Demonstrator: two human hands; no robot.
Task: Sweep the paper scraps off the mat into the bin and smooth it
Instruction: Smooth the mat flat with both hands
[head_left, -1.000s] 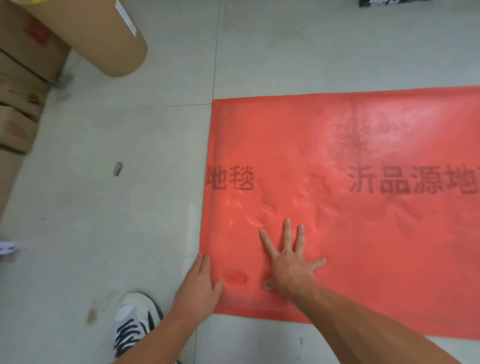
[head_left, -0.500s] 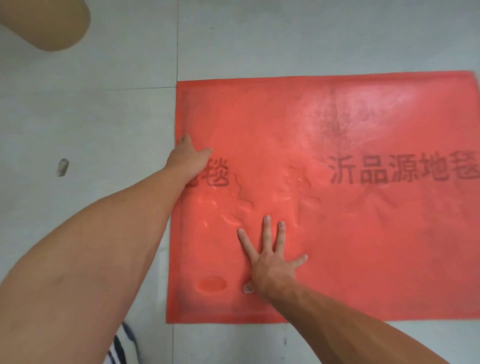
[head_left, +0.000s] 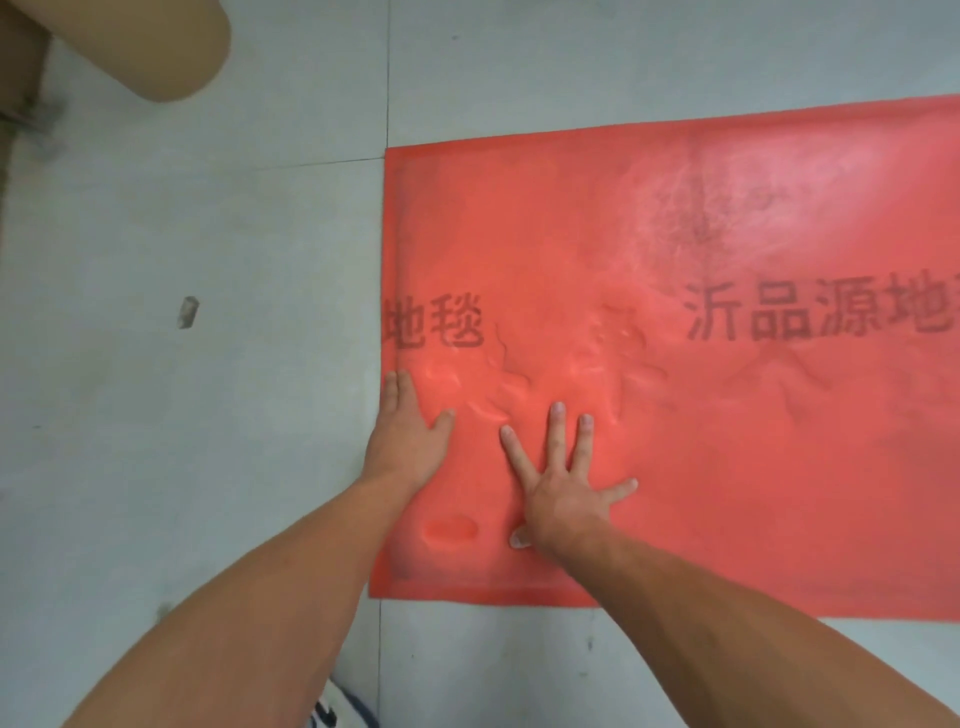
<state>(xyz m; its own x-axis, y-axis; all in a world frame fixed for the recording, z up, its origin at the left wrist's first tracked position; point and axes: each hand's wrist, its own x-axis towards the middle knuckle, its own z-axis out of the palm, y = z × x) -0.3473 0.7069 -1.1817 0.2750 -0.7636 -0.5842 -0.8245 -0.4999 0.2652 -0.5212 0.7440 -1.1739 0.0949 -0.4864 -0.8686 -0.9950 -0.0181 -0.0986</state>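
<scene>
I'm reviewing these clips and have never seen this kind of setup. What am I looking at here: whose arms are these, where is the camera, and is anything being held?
No machine here: a person wears one wide-angle camera on the head, looking down at their own bare arms. On the tiled floor lies a red mat printed with dark characters and wrinkled near the hands. The left hand presses flat along the mat's left edge; the right hand lies spread on the mat. Neither holds anything. A small scrap lies on the floor, and a brown cardboard roll shows at top left. No bin is in view.
</scene>
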